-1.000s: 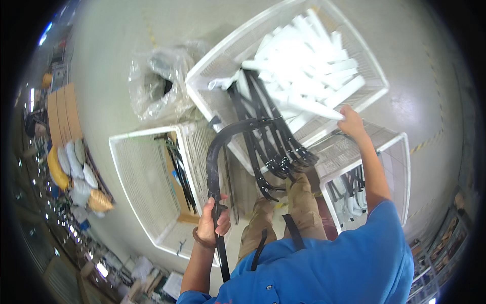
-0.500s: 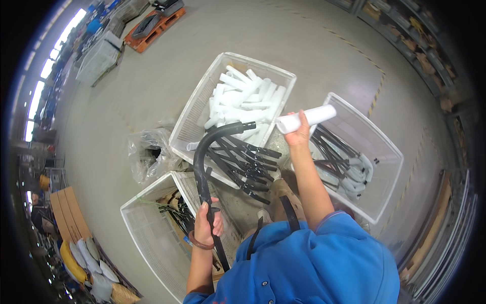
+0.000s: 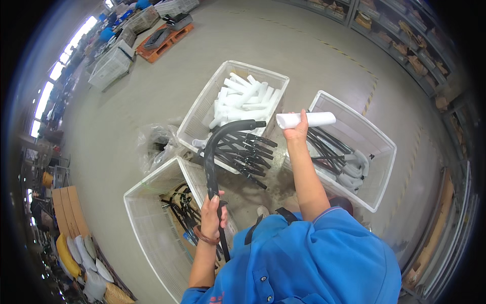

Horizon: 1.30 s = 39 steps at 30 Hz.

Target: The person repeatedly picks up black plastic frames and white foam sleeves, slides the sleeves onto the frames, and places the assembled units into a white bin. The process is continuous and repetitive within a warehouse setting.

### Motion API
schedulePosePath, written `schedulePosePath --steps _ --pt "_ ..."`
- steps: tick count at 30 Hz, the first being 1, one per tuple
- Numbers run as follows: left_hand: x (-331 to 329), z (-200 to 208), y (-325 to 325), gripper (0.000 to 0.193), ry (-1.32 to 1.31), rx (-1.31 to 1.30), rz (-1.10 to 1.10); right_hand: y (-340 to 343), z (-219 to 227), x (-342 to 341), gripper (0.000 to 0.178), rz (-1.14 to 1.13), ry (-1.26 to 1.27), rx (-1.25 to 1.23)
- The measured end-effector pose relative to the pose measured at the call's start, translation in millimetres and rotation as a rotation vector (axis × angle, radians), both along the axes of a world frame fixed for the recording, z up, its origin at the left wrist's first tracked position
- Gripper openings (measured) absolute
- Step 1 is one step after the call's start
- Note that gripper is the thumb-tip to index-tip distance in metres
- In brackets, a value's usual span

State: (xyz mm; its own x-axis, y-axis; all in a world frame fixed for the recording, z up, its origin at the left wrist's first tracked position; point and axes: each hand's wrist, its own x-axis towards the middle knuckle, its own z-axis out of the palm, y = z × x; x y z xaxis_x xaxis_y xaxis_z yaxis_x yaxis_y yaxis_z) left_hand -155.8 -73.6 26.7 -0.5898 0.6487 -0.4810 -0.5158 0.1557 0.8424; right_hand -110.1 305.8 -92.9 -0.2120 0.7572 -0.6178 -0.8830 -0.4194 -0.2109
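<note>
My left hand [image 3: 210,218] is closed round the lower, straight part of a bent black tube [image 3: 210,167]. Its curved end arches away from me and points right. In my right hand [image 3: 297,130] lies a white foam sleeve [image 3: 319,119], gripped by thumb and fingers. The sleeve's open left end faces the tube's tip, with a small gap between them. Beyond, a white crate [image 3: 195,112] holds a heap of white foam sleeves [image 3: 245,96]. Several black tubes [image 3: 248,157] rest across that crate's near edge.
On the right, a white crate [image 3: 387,167] holds black tubes with whitish foam on their bends [image 3: 357,169]. Another white crate [image 3: 147,238] at near left contains thin black parts. Crumpled clear plastic [image 3: 154,144] lies beside it. Shelves [image 3: 400,40] line the far right.
The foam sleeve has turned from slanting to nearly level. The black tube's tip has shifted slightly right, closer to the sleeve's end. My whole view has also shifted a little.
</note>
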Motion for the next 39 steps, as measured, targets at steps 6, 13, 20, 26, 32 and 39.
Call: schedulePosePath --steps 6,13,20,26,32,39 --pt "29 15 16 0.031 0.036 -0.022 0.037 0 0 1 0.045 0.076 0.12 -0.036" --pt "60 27 54 0.031 0.098 0.003 0.017 28 10 27 0.051 0.035 0.156 -0.076" --pt "80 23 77 0.032 0.122 0.001 -0.005 49 27 37 0.05 0.1 0.268 -0.073" --pt "86 20 87 0.031 0.158 -0.012 0.008 44 50 27 0.051 0.162 0.17 0.056" --pt "89 26 83 0.032 0.171 -0.032 0.07 43 64 21 0.048 0.201 0.278 0.099" --pt "93 14 90 0.03 0.3 -0.043 -0.003 10 80 4 0.05 0.304 0.284 -0.024"
